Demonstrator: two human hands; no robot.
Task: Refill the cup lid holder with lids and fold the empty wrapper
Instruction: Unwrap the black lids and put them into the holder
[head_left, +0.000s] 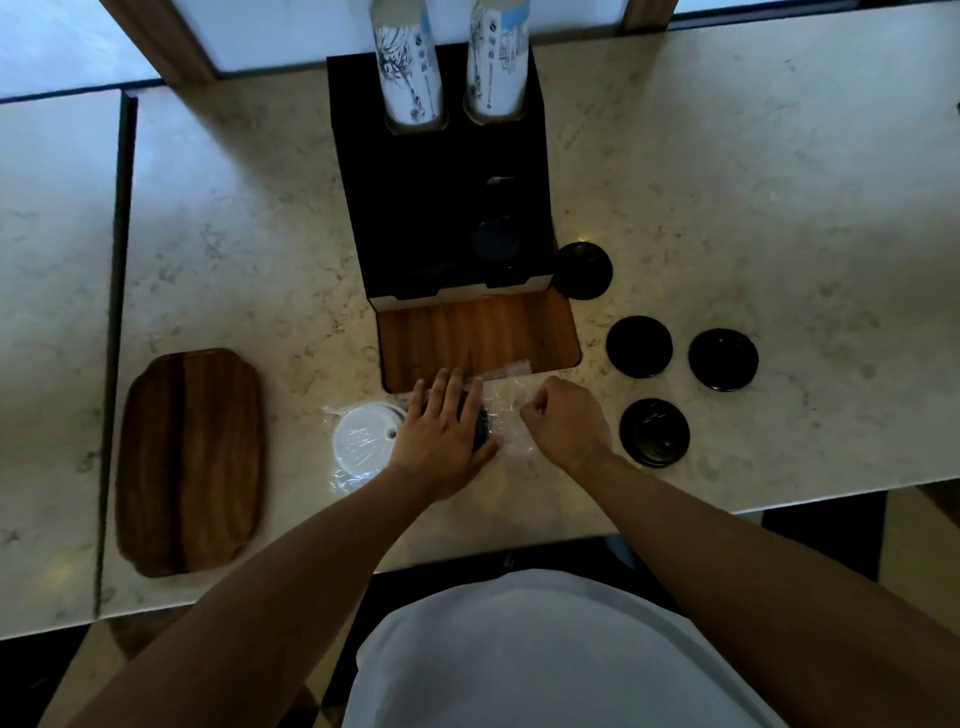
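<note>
A clear plastic wrapper (511, 410) lies on the marble counter just in front of the black lid holder (447, 208). My left hand (441, 426) presses flat on the wrapper over dark lids inside it, fingers spread. White lids (361, 439) show through the wrapper at its left end. My right hand (563, 421) is closed, pinching the wrapper's right end. Several loose black lids lie to the right, such as the black lid (639, 346) and the nearest one (654, 432). Dark lids sit inside the holder's wells, hard to make out.
Two stacks of paper cups (410, 67) stand in the holder's back slots. The holder's wooden front panel (478, 338) faces me. A wooden tray (189, 460) rests at the left. The counter's front edge (675, 514) is close to my body.
</note>
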